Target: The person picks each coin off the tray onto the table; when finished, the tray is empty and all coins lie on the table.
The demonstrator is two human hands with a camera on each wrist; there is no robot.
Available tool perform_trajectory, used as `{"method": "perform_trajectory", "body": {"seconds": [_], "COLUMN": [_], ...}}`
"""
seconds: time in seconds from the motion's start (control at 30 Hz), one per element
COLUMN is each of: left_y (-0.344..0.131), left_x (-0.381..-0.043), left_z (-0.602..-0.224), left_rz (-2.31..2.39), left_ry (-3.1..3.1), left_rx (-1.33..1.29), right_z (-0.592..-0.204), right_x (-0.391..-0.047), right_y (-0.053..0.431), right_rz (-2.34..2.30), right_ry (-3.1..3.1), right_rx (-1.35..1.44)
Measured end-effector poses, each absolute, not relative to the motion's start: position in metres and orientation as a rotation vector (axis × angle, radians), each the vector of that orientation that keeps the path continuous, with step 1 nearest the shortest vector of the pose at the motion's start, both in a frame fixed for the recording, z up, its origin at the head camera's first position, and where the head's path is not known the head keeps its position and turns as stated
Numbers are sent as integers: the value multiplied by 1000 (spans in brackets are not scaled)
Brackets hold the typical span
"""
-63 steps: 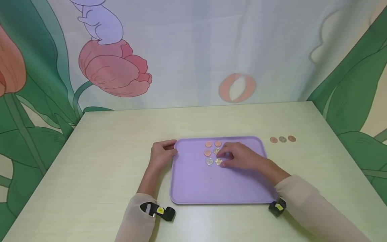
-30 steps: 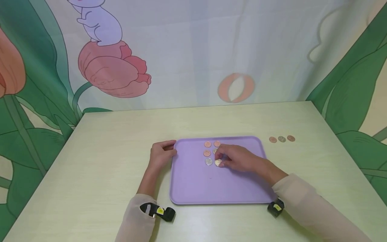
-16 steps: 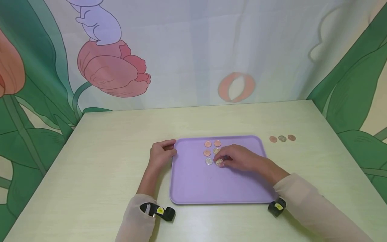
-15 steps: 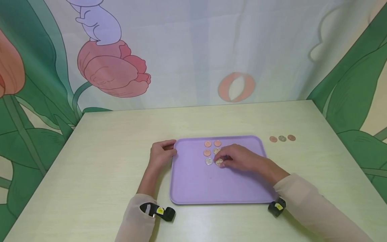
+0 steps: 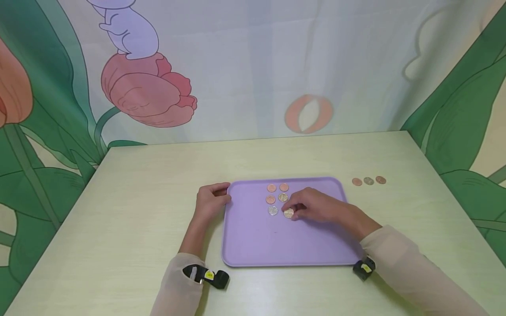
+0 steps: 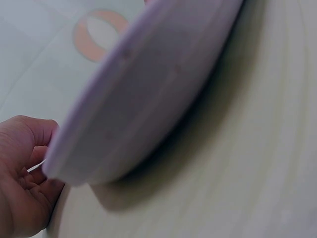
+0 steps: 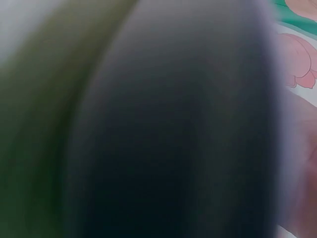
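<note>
In the head view a purple tray point(image 5: 253, 245) lies on the table. My left hand point(image 5: 211, 202) holds its far left corner; the left wrist view shows the bent fingers of the left hand point(image 6: 27, 173) against the tray's rim point(image 6: 99, 84). Over the tray, my right hand point(image 5: 316, 206) pinches a gold-coloured coin point(image 5: 288, 213) between thumb and fingers, low above the tray floor. Left of that coin is a silver coin point(image 5: 273, 210). Farther back lie another gold-coloured coin point(image 5: 283, 197) and three copper coins point(image 5: 270, 199). A dark blurred tray side fills most of the right wrist view.
Beyond the tray's far right corner, a row of coins lies on the pale wooden table point(image 5: 138, 210): one copper coin point(image 5: 357, 181), a duller coin point(image 5: 369, 181) and a brown one point(image 5: 381, 180). A printed curtain point(image 5: 237, 66) hangs behind the table.
The gold-coloured coin in my right hand has shifted slightly right and nearer, away from the second gold-coloured coin, which shows fully now. My left hand and the tray stay put.
</note>
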State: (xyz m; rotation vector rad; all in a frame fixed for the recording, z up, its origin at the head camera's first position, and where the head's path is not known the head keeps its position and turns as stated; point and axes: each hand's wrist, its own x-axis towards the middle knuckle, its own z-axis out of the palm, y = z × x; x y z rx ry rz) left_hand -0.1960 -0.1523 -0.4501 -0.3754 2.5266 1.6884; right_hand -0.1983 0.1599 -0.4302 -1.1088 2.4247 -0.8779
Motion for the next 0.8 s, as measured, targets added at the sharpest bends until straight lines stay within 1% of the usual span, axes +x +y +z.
{"method": "perform_trajectory", "body": {"seconds": [0.33, 0.8], "left_y": [-151, -152], "left_x": [-194, -194], "left_z": [-449, -448], "left_rz": [1683, 1683], "left_ry": [2524, 2528], "left_rx": [-377, -373], "right_z": [-432, -429], "right_x": [-198, -194], "right_y": [161, 165], "right_rz": [-877, -1095], "right_ry": [2438, 2480], "right_rx": [-1085, -892]}}
